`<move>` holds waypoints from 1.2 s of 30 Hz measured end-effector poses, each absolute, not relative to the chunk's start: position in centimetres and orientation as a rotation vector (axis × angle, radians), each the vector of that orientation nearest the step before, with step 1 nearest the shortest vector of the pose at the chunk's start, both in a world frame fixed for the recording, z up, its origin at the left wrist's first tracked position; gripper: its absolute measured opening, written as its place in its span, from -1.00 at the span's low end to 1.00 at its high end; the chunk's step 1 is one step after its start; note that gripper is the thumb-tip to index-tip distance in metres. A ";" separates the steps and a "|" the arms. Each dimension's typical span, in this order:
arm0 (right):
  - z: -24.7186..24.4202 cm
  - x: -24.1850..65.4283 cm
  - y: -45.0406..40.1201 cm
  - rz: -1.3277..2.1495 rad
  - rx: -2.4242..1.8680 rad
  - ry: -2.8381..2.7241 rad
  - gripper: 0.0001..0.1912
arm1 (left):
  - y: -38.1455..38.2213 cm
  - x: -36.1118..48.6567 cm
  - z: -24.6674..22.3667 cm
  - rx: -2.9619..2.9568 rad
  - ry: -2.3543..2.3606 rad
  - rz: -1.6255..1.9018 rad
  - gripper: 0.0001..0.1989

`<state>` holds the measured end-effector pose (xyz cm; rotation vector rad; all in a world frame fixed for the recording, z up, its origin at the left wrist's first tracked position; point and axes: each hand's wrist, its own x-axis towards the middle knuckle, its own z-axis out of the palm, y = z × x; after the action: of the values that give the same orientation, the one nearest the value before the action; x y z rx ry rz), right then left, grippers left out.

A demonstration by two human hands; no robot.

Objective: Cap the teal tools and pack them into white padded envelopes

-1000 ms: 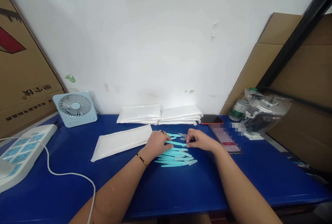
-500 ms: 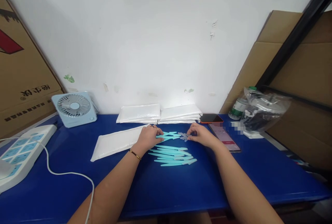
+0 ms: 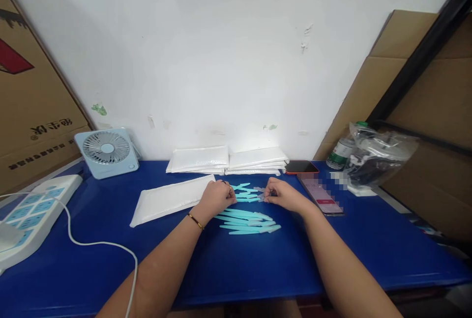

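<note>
My left hand (image 3: 220, 196) is closed, its thumb and fingertips pinching the handle of a teal eyebrow razor (image 3: 249, 200) at the centre of the table. Opposite it, my right hand (image 3: 280, 194) pinches the small translucent blade cover (image 3: 261, 195) at the razor's other end; the fingers partly hide it. More teal razors (image 3: 241, 186) lie crossed just behind these. Closer to me, several teal razors with pale covers (image 3: 254, 229) lie fanned out side by side. A white padded envelope (image 3: 162, 202) lies flat left of my left hand, its right end behind that hand.
White padded envelopes (image 3: 199, 158) are stacked against the wall. Two phones (image 3: 302, 166) lie at the right, near a bottle (image 3: 338, 153) and a plastic-wrapped item (image 3: 376, 160). At left stand a blue fan (image 3: 106, 153) and a power strip (image 3: 31, 215) with a cable.
My left hand has shifted slightly right and towards me, closer to my right hand. The razors between the hands have spread a little. The view has tilted slightly.
</note>
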<state>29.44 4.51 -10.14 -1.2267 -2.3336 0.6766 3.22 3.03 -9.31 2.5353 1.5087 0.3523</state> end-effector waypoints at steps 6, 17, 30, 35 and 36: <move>-9.1 29.8 3.8 0.735 -1.245 -2.253 -0.78 | 2.9 3.0 -8.8 2.456 1.586 0.463 -0.84; -9.3 27.4 2.5 0.824 -1.194 -2.370 -0.81 | 2.3 3.7 -9.2 2.510 1.268 0.300 -0.85; -8.9 29.3 3.0 0.711 -1.293 -2.325 -0.75 | 2.8 3.2 -8.8 2.534 1.447 0.463 -0.81; -8.7 27.8 1.7 0.829 -1.217 -2.512 -0.81 | 1.9 3.7 -8.7 2.537 1.237 0.247 -0.81; -8.8 27.7 1.7 0.829 -1.214 -2.521 -0.82 | 1.8 3.8 -8.7 2.521 1.235 0.220 -0.82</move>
<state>27.69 1.68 -8.83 -1.2139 -2.5209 0.8292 3.85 1.81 -8.69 2.5213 1.2350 0.2200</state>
